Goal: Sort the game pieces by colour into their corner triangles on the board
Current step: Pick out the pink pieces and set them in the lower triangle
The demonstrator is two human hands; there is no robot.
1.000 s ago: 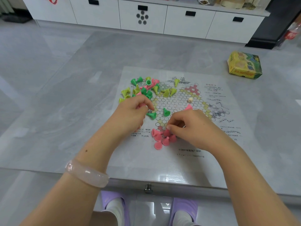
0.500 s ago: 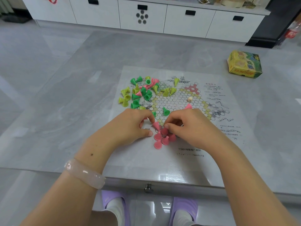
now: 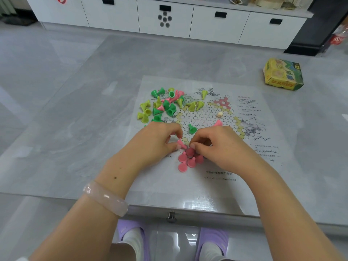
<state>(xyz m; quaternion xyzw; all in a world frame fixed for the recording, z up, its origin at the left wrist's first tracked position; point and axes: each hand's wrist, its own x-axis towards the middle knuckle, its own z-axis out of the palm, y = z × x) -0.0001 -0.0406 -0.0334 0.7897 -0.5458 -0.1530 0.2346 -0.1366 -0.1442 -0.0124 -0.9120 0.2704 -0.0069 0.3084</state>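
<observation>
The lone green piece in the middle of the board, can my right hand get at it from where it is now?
Probably yes. The green piece stands alone just beyond the right hand, with bare board around it, though that hand is busy at the pink pieces.

I count two hands (image 3: pixel 154 146), one board (image 3: pixel 203 117), one die (image 3: pixel 219 114), one box (image 3: pixel 283 74), one bracelet (image 3: pixel 105 197), two slippers (image 3: pixel 130 240), roughly ten pink pieces (image 3: pixel 189 159), the green and yellow pile (image 3: pixel 160 108) too tangled to tally.
</observation>
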